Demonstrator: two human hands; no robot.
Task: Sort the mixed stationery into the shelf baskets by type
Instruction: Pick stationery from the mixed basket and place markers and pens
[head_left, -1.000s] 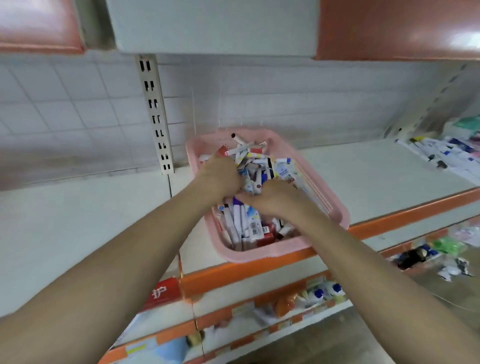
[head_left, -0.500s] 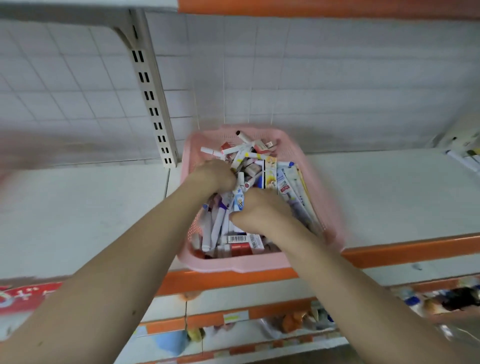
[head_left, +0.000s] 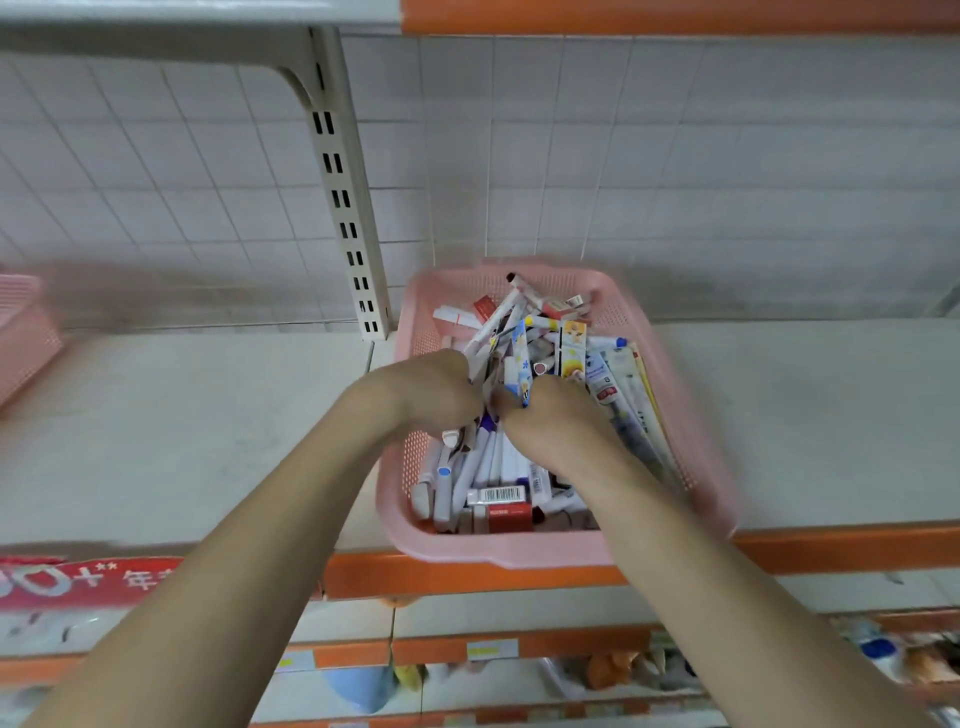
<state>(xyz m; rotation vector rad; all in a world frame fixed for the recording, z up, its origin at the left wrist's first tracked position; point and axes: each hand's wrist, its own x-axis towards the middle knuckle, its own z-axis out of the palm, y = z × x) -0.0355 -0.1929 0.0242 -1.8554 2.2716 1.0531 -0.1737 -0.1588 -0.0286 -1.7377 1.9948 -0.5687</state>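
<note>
stationery (head_left: 498, 478), white pens and printed boxes, heaps a pink basket (head_left: 498, 553) at the shelf (head_left: 208, 415) front edge; left hand (head_left: 434, 389) and right hand (head_left: 553, 415) each grip some; shelf stretches wide either side.

red banner (head_left: 88, 582), apparently "00+ 年", upside down

Fingers of the left hand (head_left: 431, 389) and right hand (head_left: 550, 415) are buried in the stationery (head_left: 488, 467) — what each grips, I can't tell. The right rim of the pink basket (head_left: 519, 553) is smeared. A second basket (head_left: 21, 332) is cut off at the left edge, blurred — lower-shelf goods (head_left: 613, 667) likewise.
</note>
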